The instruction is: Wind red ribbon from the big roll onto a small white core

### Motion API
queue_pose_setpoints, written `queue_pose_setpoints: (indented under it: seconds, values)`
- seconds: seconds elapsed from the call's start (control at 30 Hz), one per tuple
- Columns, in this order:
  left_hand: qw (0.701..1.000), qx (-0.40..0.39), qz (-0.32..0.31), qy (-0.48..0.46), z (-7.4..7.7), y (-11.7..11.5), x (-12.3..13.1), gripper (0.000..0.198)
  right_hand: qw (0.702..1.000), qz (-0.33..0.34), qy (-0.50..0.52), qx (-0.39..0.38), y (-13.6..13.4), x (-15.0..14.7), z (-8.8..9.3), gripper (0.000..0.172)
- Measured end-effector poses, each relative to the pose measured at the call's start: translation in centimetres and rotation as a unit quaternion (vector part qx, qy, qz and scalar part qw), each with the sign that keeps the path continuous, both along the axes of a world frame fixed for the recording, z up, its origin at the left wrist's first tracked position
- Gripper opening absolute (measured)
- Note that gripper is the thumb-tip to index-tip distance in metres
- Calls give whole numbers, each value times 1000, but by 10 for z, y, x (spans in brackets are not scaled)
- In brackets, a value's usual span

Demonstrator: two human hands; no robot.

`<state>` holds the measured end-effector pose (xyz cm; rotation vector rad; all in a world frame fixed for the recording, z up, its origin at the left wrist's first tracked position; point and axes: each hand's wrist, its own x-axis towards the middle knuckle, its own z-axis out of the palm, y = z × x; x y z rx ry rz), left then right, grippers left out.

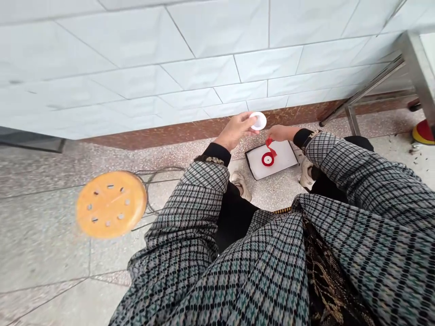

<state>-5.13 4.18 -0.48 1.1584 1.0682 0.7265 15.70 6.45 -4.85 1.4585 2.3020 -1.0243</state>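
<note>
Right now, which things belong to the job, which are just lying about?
In use, apparently:
- white round piece in left hand
- red ribbon at right hand
- red roll
- white tray

Just about, probably:
- orange stool
- metal frame
- red-and-yellow object

checked grey-black-teal coat (265, 271) | black cuffs (220, 152) | black trousers (234, 213) | pale shoes (240, 184) | dark inner top (326, 285), gold-patterned

Both arms (186, 208) stretched forward, left hand (238, 128) pinching, right hand (279, 133) curled near it
</note>
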Motion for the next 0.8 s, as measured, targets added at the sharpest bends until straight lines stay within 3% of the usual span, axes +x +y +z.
queue_pose_setpoints:
  seconds: [0.13, 0.33, 0.5, 0.63, 0.8]
  values:
    - [994, -19, 68, -88, 7, -5, 6, 51, 991, 93, 6, 99, -4, 24, 43, 33]
    - [989, -32, 87, -119, 5, 11, 41, 61, 976, 62, -4, 209, -9, 57, 83, 28]
    - [985, -43, 47, -159, 13, 21, 63, 73, 965, 30, 21, 258, -14, 61, 110, 25]
    - [985, -39, 31, -167, 12, 21, 72, 75, 952, -21, 57, 301, -14, 60, 124, 29]
    - [996, -1, -6, -94, 10, 13, 73, 76, 948, -151, 129, 250, -9, 57, 120, 23]
